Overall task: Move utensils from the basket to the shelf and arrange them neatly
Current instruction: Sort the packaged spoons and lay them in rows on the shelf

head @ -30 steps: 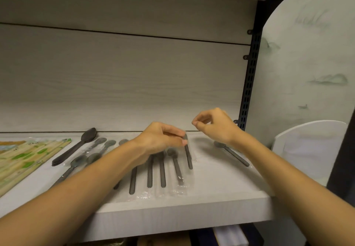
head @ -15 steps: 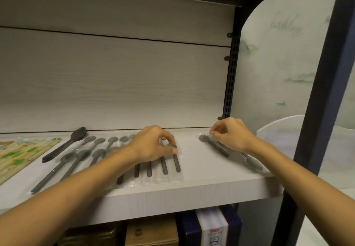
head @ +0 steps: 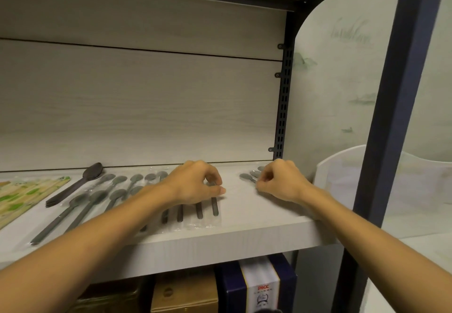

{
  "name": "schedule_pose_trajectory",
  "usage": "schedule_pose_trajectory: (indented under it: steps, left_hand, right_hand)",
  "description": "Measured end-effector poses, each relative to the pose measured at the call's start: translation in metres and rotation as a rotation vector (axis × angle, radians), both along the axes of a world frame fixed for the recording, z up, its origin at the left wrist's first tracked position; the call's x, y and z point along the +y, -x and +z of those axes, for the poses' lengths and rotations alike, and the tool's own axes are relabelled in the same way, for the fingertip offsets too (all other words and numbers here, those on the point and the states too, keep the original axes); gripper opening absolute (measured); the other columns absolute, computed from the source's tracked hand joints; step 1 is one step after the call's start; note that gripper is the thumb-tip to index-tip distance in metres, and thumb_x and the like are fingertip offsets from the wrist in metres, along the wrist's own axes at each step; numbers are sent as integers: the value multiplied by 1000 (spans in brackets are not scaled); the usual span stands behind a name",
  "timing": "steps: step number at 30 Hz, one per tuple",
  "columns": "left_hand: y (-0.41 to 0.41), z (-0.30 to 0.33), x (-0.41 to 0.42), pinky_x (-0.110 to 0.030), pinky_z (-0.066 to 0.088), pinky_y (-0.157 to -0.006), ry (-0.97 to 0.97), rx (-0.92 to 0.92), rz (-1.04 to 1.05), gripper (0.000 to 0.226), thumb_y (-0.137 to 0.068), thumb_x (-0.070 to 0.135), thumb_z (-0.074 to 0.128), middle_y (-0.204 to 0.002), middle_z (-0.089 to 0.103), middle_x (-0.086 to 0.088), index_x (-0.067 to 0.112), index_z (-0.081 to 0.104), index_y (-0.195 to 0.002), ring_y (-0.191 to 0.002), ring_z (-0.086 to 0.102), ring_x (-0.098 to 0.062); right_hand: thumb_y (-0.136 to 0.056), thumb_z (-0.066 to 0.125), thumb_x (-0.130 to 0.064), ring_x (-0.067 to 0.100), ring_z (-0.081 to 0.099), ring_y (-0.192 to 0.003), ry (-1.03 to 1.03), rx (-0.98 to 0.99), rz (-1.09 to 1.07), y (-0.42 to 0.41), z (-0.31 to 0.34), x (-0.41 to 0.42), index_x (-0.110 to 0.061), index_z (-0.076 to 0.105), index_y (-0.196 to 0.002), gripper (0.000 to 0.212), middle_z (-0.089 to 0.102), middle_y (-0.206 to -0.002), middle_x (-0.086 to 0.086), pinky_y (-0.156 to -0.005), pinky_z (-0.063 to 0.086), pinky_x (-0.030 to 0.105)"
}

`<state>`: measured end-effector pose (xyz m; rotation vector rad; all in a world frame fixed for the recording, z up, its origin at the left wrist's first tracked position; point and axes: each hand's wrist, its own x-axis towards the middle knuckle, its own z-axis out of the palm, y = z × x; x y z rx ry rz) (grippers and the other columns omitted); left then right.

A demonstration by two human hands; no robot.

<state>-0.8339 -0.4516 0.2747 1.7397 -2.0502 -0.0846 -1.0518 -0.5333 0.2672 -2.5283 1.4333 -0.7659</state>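
A row of several grey spoons [head: 115, 194] in clear wrappers lies on the white shelf [head: 244, 234], handles toward me. My left hand [head: 193, 185] is over the right end of that row, thumb and forefinger pinching the rightmost wrapped spoon [head: 214, 209]. A separate small group of grey spoons [head: 245, 177] lies further right, only their bowls showing. My right hand [head: 281, 182] sits on this group with curled fingers pinching at the handles, which it hides.
A stack of dark spoons [head: 73, 188] and green-printed chopstick packets [head: 22, 198] lie at the shelf's left. A white basket [head: 340, 176] stands right of the shelf behind a dark upright post [head: 381, 122]. Boxes [head: 254, 285] fill the shelf below.
The view has shifted right and back. My right hand came down from above the shelf onto the right-hand spoons and drew them nearer the row. My left hand stayed on the row's right end.
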Motion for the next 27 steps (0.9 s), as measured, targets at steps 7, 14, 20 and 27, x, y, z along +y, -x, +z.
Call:
schedule_pose_trajectory:
  steps: [7,14,20,27]
  left_hand:
    - [28,1,-17,-29,49,-85,-16,-34,-69,25,-85,46,66,-97,62,13,29,69,-102,-95,57,-11]
    - [77,-5,-44,-28,48,-85,-22,-33,-258,30,-87,42,65,-111,64,6,28,65,-114,-100,59,-13]
    - [105,-11,-59,-34,40,-102,58,-89,-529,36,-92,30,60,-129,61,5,25,60,-127,-117,54,-15]
    - [108,-13,-64,-32,43,-91,199,-152,-573,14,-86,28,70,-104,70,7,22,73,-98,-99,58,-15]
  right_hand:
    - [-84,59,-11,4,53,-64,95,-279,-85,21,29,1,-12,72,-72,18,59,-60,-14,-58,39,14]
    - [-86,57,-8,10,52,-55,69,-341,-249,45,25,-5,4,69,-77,19,69,-73,14,-54,51,23]
    - [-85,62,-7,12,55,-61,45,-439,-255,50,23,0,-6,71,-74,14,63,-64,-4,-61,49,30]
    - [-85,62,-9,7,56,-65,62,-435,-240,52,23,2,-9,71,-76,13,62,-65,-8,-54,38,17]
